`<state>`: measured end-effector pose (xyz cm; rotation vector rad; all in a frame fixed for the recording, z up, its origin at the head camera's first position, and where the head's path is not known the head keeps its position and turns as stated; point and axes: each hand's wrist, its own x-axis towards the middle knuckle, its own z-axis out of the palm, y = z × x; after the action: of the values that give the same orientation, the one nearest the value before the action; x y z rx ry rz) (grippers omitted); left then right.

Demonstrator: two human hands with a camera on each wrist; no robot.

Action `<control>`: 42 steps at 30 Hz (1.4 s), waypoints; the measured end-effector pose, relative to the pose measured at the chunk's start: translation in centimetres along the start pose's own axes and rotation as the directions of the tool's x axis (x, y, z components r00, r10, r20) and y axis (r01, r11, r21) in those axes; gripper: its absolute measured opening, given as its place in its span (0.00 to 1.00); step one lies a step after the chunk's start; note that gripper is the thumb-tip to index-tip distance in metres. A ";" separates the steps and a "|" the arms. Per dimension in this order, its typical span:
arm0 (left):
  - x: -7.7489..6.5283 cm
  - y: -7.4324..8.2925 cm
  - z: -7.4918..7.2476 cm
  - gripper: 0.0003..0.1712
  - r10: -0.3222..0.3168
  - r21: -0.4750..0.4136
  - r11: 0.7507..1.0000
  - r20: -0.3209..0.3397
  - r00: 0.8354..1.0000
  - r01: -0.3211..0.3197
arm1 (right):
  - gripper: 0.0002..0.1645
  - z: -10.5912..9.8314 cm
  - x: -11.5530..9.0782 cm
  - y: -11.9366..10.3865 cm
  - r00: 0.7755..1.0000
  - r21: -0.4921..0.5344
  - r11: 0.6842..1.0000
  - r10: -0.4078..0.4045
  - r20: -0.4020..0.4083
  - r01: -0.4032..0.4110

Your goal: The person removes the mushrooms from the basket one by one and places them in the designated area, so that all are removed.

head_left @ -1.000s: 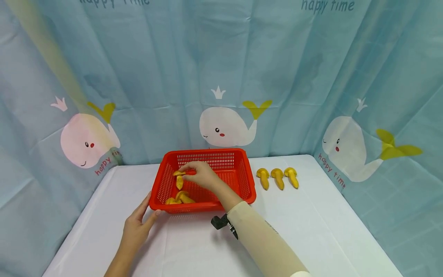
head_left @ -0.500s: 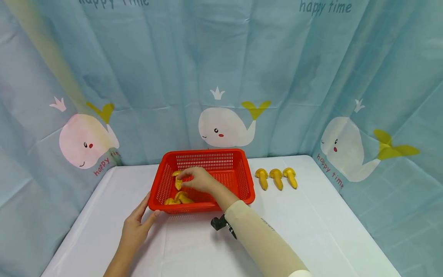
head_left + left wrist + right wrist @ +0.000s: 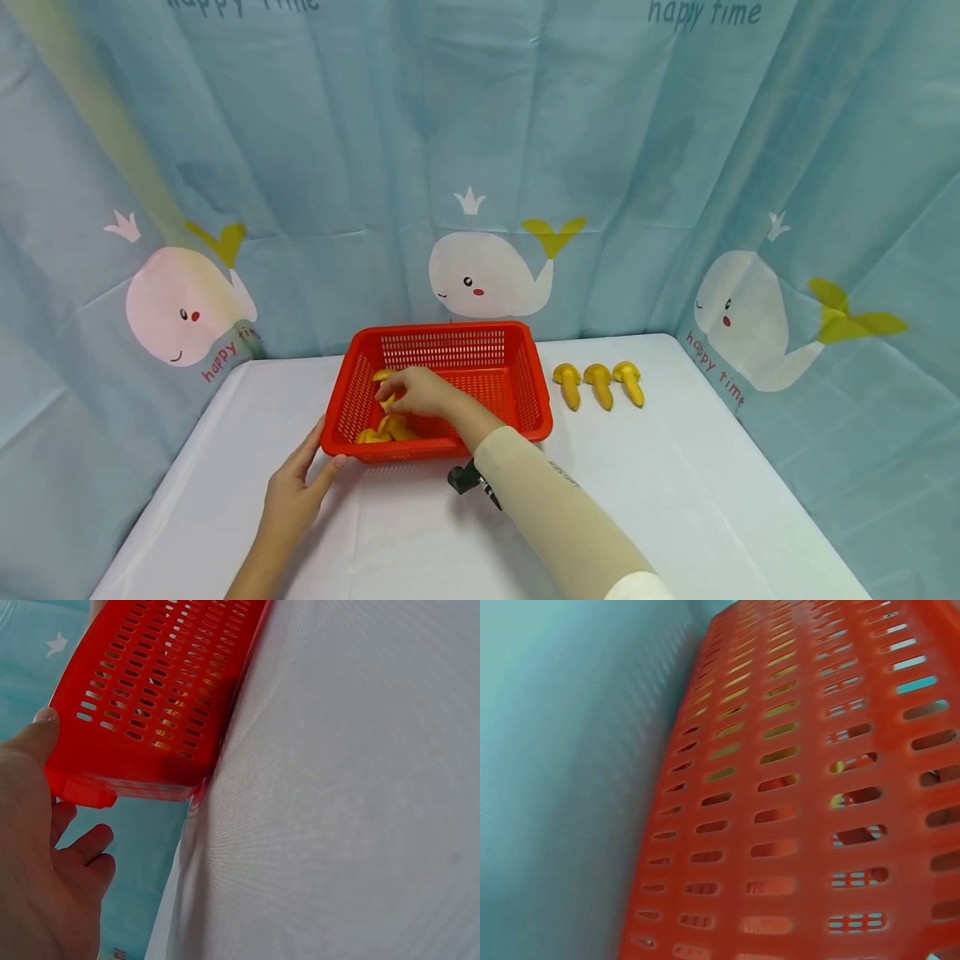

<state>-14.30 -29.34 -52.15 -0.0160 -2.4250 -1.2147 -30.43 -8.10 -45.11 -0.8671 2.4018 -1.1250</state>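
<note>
A red slotted plastic basket stands on the table. My left hand grips its near left corner; in the left wrist view the thumb lies against the basket wall and fingers reach under the rim. Inside the basket, my right hand pinches the stem of a yellow mushroom, whose cap shows beyond the fingers. Other yellow mushrooms lie in the basket's near left corner. In the right wrist view the basket wall hides the right hand's fingers.
Three yellow mushrooms lie in a row on the white tablecloth, right of the basket. A light blue curtain with whale prints stands behind and at both sides. A black device is at the right wrist.
My right hand has shifted slightly left and down over the mushroom, its fingers now covering more of the stem. The left hand and basket stay in place.
</note>
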 end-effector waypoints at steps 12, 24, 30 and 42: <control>0.0 0.1 0.1 0.44 -0.013 0.005 1.000 -0.002 1.000 0.013 | 0.14 0.2 0.3 1.1 0.996 -0.039 0.999 0.026 0.084 -0.022; 0.1 0.3 0.0 0.44 0.000 0.012 1.000 -0.009 1.000 0.000 | 0.13 0.3 0.4 1.6 0.991 -0.064 0.997 0.050 0.126 -0.042; 0.2 0.2 0.2 0.44 0.017 -0.006 1.000 -0.010 1.000 -0.017 | 0.14 0.2 0.2 1.8 0.984 -0.070 0.996 0.061 0.165 -0.050; 0.1 0.1 -0.1 0.44 0.022 0.011 1.000 -0.009 1.000 -0.022 | 0.11 0.5 0.7 2.0 0.985 -0.094 0.994 0.064 0.162 -0.049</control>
<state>-14.32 -29.34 -52.03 -0.0338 -2.4170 -1.1888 -31.46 -7.86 -47.03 -0.8777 2.3394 -0.8936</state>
